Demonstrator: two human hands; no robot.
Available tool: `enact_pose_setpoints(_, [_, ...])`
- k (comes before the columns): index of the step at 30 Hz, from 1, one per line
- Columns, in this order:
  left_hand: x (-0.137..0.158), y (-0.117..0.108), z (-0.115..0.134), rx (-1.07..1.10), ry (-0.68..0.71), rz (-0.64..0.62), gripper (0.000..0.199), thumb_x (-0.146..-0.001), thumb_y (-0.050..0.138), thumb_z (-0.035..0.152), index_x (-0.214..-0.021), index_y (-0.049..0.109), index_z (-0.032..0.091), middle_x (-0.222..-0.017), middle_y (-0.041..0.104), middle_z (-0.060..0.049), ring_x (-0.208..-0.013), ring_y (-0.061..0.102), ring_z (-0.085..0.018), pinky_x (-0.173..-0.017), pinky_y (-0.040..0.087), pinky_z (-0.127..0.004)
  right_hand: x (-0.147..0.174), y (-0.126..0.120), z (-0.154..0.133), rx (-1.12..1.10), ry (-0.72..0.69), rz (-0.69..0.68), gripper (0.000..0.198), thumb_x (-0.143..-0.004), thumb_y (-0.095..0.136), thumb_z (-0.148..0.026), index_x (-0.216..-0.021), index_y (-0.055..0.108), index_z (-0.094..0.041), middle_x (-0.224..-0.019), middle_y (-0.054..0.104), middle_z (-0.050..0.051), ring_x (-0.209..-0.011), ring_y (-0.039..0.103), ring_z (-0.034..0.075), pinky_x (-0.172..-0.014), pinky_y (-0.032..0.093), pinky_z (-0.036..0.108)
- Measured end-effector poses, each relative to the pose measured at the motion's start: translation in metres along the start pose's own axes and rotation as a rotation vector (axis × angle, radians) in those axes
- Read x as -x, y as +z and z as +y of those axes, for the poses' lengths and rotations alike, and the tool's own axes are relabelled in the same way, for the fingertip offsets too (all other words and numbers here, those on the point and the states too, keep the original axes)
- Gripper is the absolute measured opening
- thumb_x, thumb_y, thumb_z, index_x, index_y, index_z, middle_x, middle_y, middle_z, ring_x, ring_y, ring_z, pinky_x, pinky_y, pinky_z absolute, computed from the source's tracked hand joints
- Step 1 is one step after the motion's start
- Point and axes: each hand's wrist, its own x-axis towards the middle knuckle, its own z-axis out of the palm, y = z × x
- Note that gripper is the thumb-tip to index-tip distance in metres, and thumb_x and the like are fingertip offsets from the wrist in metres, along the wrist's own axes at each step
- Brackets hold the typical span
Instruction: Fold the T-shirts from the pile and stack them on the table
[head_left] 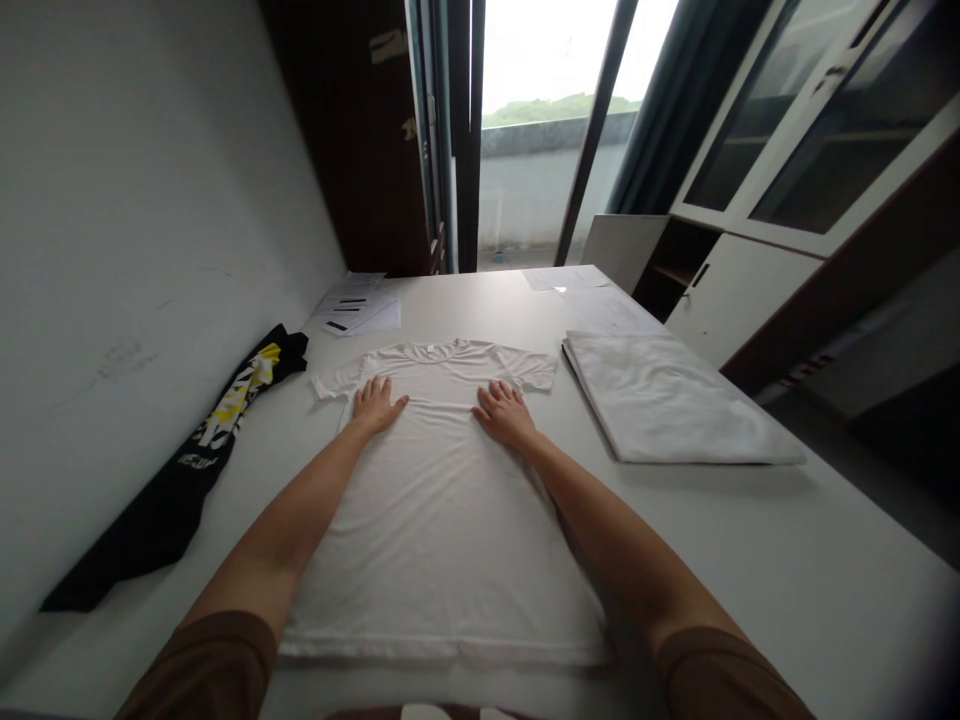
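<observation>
A white T-shirt lies spread out on the white table, its collar at the far end and its hem toward me. Faint creases run across the chest and body. My left hand rests flat on the left side of the chest, below the left sleeve, fingers spread. On the opposite side, my right hand lies flat near the right sleeve, its fingers also apart. Both palms press on the fabric and neither grips it. My forearms cover parts of the shirt's side edges.
A black garment with yellow and white print lies along the wall at left. Folded white cloth sits at right. Papers lie at the table's far left, with more sheets at far right. Cabinets stand beyond the right edge.
</observation>
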Motion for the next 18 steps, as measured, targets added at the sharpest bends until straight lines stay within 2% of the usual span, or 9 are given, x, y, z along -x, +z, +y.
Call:
enact_pose_setpoints(2, [0.003, -0.002, -0.001, -0.009, -0.006, 0.009, 0.088, -0.099, 0.026, 0.073, -0.165, 0.023, 0.015, -0.171, 0.016, -0.017, -0.159, 0.013, -0.033, -0.125, 0.014, -0.054, -0.001, 0.000, 0.000, -0.002, 0.011, 0.000, 0.065, -0.105, 0.033, -0.060, -0.158, 0.039, -0.023, -0.169, 0.026, 0.013, -0.157, 0.016, 0.029, -0.125, 0.013, 0.049])
enact_pose_setpoints(8, [0.038, 0.008, 0.052, 0.003, 0.323, -0.011, 0.084, -0.100, 0.028, 0.071, -0.166, 0.020, 0.019, -0.173, 0.010, -0.014, -0.160, 0.006, -0.030, -0.126, 0.013, -0.053, 0.001, -0.002, -0.002, 0.000, 0.009, -0.011, 0.066, -0.105, 0.031, -0.060, -0.159, 0.037, -0.021, -0.170, 0.024, 0.014, -0.157, 0.015, 0.029, -0.125, 0.012, 0.049])
enact_pose_setpoints(11, [0.043, 0.010, 0.062, 0.012, 0.368, -0.041, 0.084, -0.100, 0.027, 0.072, -0.166, 0.021, 0.021, -0.173, 0.010, -0.014, -0.160, 0.006, -0.032, -0.126, 0.011, -0.055, 0.002, -0.003, -0.002, -0.004, 0.001, -0.018, 0.066, -0.105, 0.032, -0.060, -0.159, 0.037, -0.022, -0.169, 0.024, 0.014, -0.157, 0.017, 0.030, -0.125, 0.013, 0.050])
enact_pose_setpoints(14, [0.033, 0.008, 0.047, 0.010, 0.298, -0.038, 0.085, -0.100, 0.027, 0.073, -0.166, 0.020, 0.020, -0.173, 0.010, -0.014, -0.159, 0.008, -0.033, -0.125, 0.011, -0.057, 0.002, -0.003, -0.002, -0.010, -0.001, -0.024, 0.066, -0.105, 0.032, -0.059, -0.159, 0.037, -0.021, -0.169, 0.024, 0.014, -0.157, 0.017, 0.031, -0.125, 0.014, 0.050])
enact_pose_setpoints(18, [0.017, 0.002, 0.005, -0.021, 0.128, -0.022, 0.083, -0.100, 0.025, 0.071, -0.165, 0.022, 0.020, -0.172, 0.013, -0.014, -0.159, 0.011, -0.032, -0.125, 0.014, -0.055, 0.002, -0.004, -0.002, -0.011, 0.004, -0.012, 0.065, -0.105, 0.034, -0.058, -0.158, 0.039, -0.021, -0.169, 0.026, 0.014, -0.157, 0.018, 0.031, -0.125, 0.015, 0.051])
